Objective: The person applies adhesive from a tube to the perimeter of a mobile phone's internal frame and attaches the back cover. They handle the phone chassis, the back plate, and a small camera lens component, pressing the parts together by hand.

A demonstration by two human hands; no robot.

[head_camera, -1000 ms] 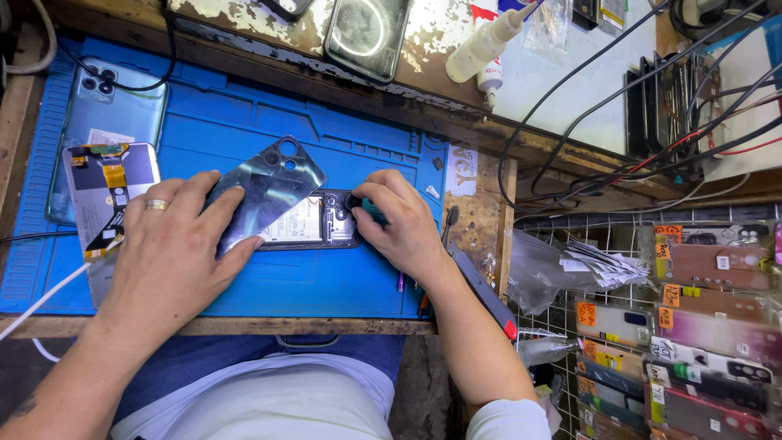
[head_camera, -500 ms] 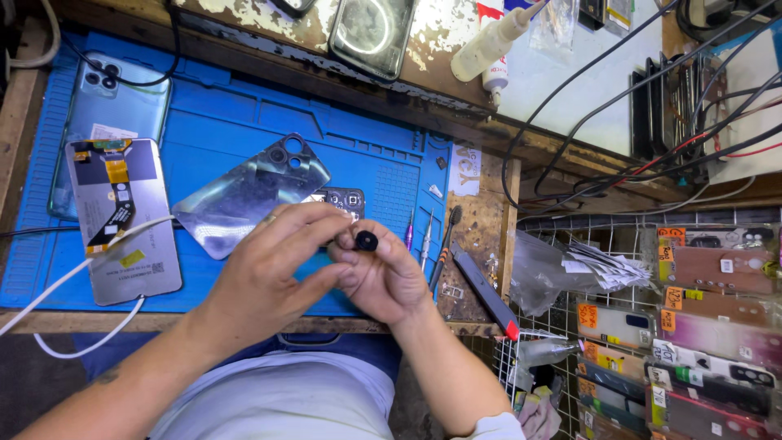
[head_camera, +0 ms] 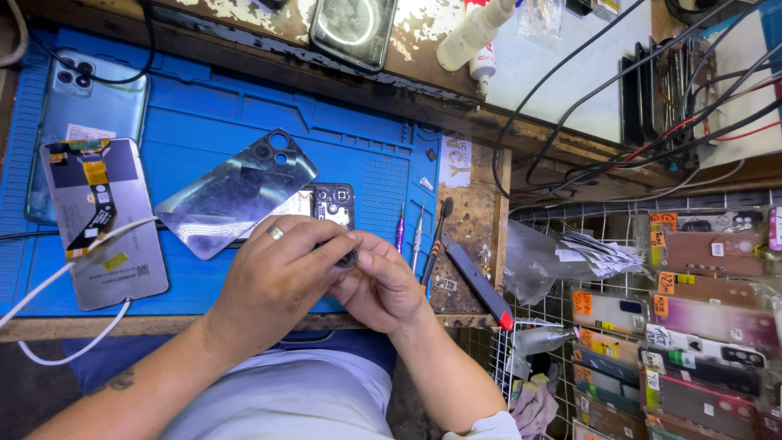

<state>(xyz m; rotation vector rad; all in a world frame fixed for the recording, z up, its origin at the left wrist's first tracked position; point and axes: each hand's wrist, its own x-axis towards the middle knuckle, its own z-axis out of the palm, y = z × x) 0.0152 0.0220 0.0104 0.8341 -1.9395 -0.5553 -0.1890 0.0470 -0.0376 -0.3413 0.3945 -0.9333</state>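
Small black round part [head_camera: 348, 259] sits pinched between both hands at the near edge of the blue mat [head_camera: 204, 114]. Left hand [head_camera: 273, 281] and right hand [head_camera: 383, 285] each grasp it with fingertips. Phone back cover [head_camera: 232, 191] lies just beyond, overlapping an opened phone [head_camera: 326, 204].

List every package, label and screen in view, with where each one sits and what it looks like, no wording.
Clear flat packets with orange price stickers: wire rack, far right, overlapping rows.
Grey rectangular display panel with an orange ribbon cable: left on the blue mat, face down, small yellow sticker.
White squeeze bottle with a red-and-white label: top centre, lying tilted.
Black dark-screened rectangular phone: top shelf, centre.
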